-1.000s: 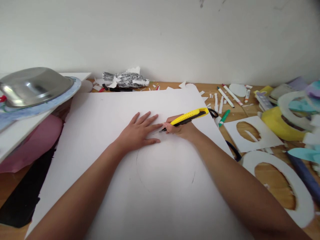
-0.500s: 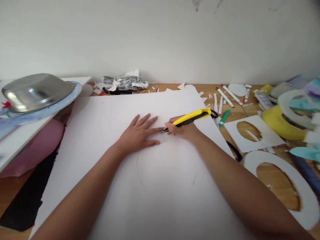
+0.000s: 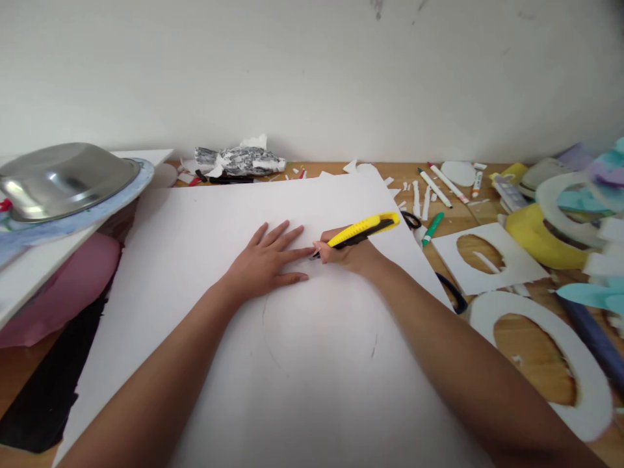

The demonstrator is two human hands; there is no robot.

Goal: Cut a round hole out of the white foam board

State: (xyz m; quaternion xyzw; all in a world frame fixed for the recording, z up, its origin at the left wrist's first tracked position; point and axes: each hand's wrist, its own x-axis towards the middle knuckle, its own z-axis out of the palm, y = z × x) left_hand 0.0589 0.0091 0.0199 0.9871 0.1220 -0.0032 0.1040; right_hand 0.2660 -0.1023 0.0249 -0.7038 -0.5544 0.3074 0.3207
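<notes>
A large white sheet (image 3: 302, 403) covers the middle of the table, with faint curved pencil lines near its centre. My left hand (image 3: 266, 263) lies flat on it with the fingers spread, holding nothing. Just right of it, my right hand (image 3: 341, 250) grips a yellow and black utility knife (image 3: 363, 229). The knife slants down to the left, its tip at the sheet beside my left index fingertip. The end of the blade is too small to make out clearly.
Left, a steel bowl (image 3: 68, 179) rests upside down on a painted board above a pink object (image 3: 68, 292). Right lie markers (image 3: 433, 229), paper scraps, white cut-out rings (image 3: 592, 390) and a yellow bowl (image 3: 531, 237). Behind the sheet is a painted bundle (image 3: 248, 160).
The view has shifted slightly, so most things appear a little further left. The knife's rear end has swung slightly left, uncovering a black loop behind it. My left hand is still spread.
</notes>
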